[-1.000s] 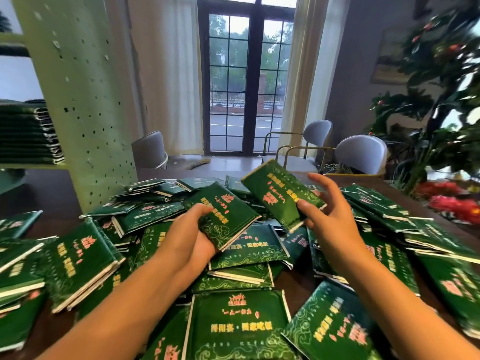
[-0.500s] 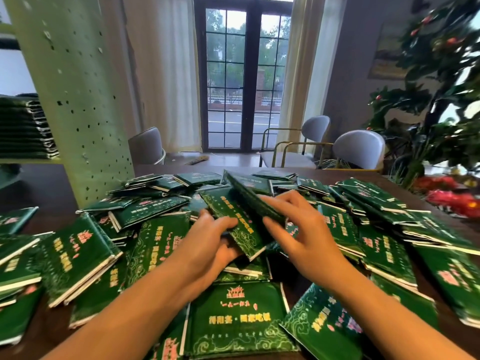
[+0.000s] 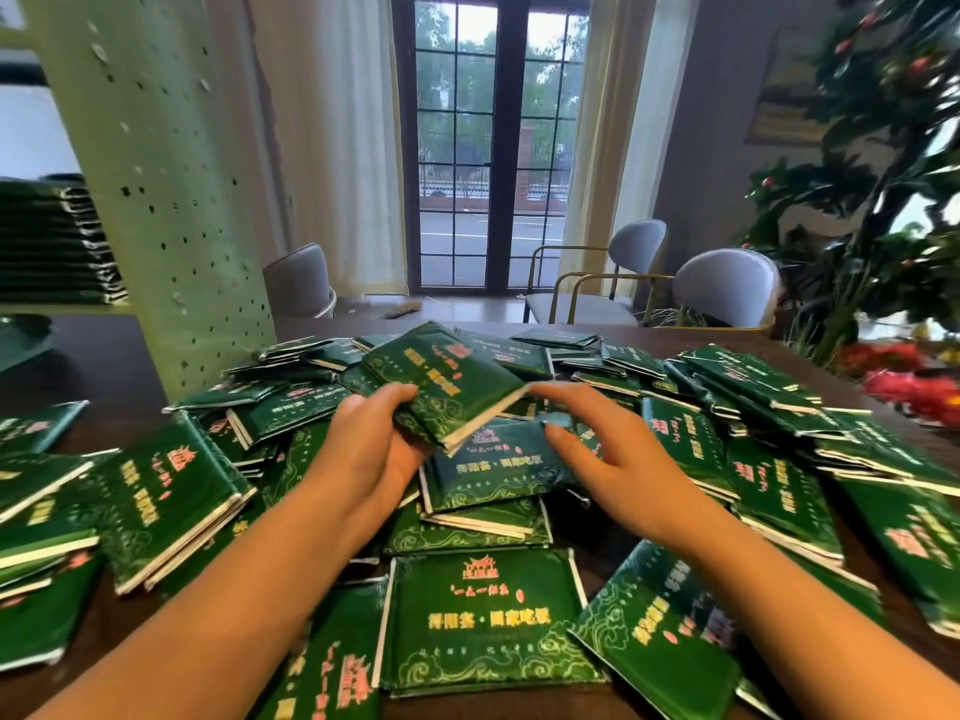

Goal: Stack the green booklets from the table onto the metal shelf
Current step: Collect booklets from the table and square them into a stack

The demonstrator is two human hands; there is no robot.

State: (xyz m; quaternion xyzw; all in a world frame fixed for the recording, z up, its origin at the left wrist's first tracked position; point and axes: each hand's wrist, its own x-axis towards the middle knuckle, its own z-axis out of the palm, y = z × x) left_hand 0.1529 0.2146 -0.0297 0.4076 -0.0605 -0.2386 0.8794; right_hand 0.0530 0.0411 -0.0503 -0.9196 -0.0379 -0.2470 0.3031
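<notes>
Shelf stack [image 3: 57, 241] of green booklets sits far left on metal shelf [image 3: 62, 308], beside perforated upright [image 3: 156, 200]. Left hand [image 3: 371, 454] grips held booklets [image 3: 447, 387], thumb on top, bundle tilted up toward window. Next booklet [image 3: 488, 472] lies flat just below, long edge across view, between both hands. Right hand [image 3: 618, 459] empty, fingers spread, nearer it; contact unclear, blurred. Loose booklets [image 3: 769, 459] crowd table [image 3: 836, 374] rightward. Upright likely obstructs straight carry to shelf.

Right hand [image 3: 608, 459] released, fingers now spread; left hand [image 3: 369, 449] alone holds booklets [image 3: 452, 387].
</notes>
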